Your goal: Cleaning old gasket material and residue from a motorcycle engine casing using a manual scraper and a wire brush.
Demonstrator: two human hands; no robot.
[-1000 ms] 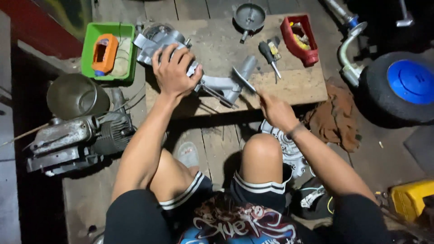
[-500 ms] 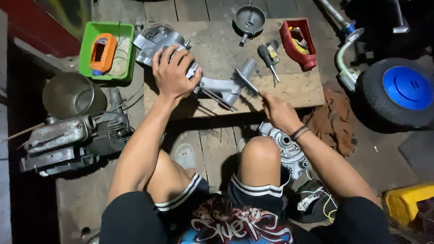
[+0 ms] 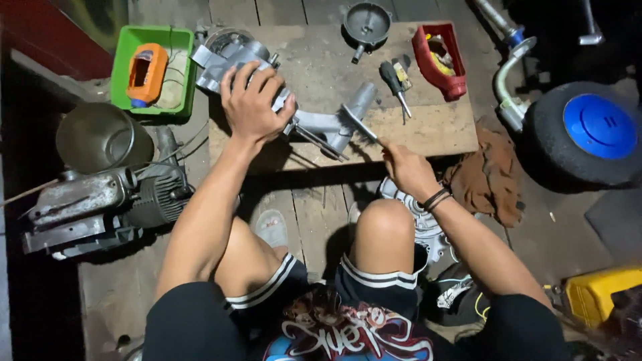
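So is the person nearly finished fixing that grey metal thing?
Hard to tell. The grey metal engine casing lies on the wooden board, pinned by the left hand. The right hand works a thin tool against it. The black-handled screwdriver and round cover lie unused.

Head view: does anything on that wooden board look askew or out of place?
Nothing looks spilled or broken. The grey metal casing lies slantwise on the wooden board under the left hand, and a screwdriver lies loose beside the red tray.

Single head view; looks steeply down; near wooden board (image 3: 428, 127)
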